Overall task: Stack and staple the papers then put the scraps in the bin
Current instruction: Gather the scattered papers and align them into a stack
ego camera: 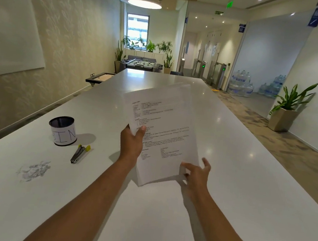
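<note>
Papers (162,132) are up off the white table (246,167), tilted toward the person, held between both hands. Their left hand (132,143) pinches the sheaf at its left edge, thumb on the printed face and fingers behind; their right hand (196,172) takes the lower right corner, thumb on the front, with at least one finger standing loosely out beside the edge.

Such a sheaf is light and floppy, I judge; the top already looks soft and blurred, as if it sways. Sheets can slide over one another, so a firm pinch at two edges, as here, seems the right hold, and tapping the lower edge on the table would probably square them.

Off to the left lie the stapler (79,154), flat on the table, the small dark cup labelled as the bin (63,131) just behind it, and a little heap of paper scraps (35,169) nearer the table's edge. Those scraps look feather-light and likely to scatter; gathering them in a cupped palm should serve better than pinching.
</note>
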The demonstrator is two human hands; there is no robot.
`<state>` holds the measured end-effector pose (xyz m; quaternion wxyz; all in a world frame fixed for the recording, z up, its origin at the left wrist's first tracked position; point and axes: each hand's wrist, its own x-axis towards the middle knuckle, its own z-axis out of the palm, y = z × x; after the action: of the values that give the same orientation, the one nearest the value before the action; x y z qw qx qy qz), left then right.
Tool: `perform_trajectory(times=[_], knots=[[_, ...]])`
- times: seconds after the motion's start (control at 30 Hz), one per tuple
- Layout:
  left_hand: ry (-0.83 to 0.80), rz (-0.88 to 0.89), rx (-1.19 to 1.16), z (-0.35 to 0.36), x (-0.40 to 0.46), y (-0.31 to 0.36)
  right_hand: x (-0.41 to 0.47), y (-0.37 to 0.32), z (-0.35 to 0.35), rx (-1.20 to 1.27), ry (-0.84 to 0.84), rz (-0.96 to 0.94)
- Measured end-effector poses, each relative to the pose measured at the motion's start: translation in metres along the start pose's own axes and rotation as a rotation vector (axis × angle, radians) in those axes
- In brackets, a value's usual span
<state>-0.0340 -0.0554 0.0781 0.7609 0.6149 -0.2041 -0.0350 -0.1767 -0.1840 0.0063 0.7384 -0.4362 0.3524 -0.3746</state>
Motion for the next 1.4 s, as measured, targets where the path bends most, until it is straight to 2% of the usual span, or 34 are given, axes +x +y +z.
perform_trajectory(times=[0.07, 0.13, 0.23, 0.37, 0.67, 0.9, 1.23, 1.4], knots=[[-0.059, 0.065, 0.042, -0.006, 0.001, 0.007, 0.0, -0.013, -0.002, -0.159, 0.024, -0.142], [-0.123, 0.113, 0.079, -0.009, 0.001, 0.014, 0.0, -0.027, 0.0, -0.284, -0.076, -0.298], [-0.199, 0.13, 0.127, -0.012, 0.001, 0.02, -0.002, -0.055, 0.011, -0.312, -0.258, -0.397], [-0.278, 0.109, 0.092, -0.012, -0.003, 0.026, -0.001, -0.084, 0.02, -0.317, -0.337, -0.486], [-0.336, 0.092, 0.009, -0.013, -0.005, 0.033, -0.009, -0.08, 0.019, -0.247, -0.315, -0.558], [-0.2, 0.079, 0.043, -0.015, -0.02, -0.001, -0.014, -0.046, 0.013, -0.293, -0.227, -0.514], [-0.139, 0.093, -0.083, -0.011, -0.03, -0.011, -0.015, -0.037, 0.011, -0.26, -0.238, -0.511], [-0.158, 0.106, -0.117, -0.008, -0.032, -0.018, -0.016, -0.035, 0.012, -0.238, -0.246, -0.509]])
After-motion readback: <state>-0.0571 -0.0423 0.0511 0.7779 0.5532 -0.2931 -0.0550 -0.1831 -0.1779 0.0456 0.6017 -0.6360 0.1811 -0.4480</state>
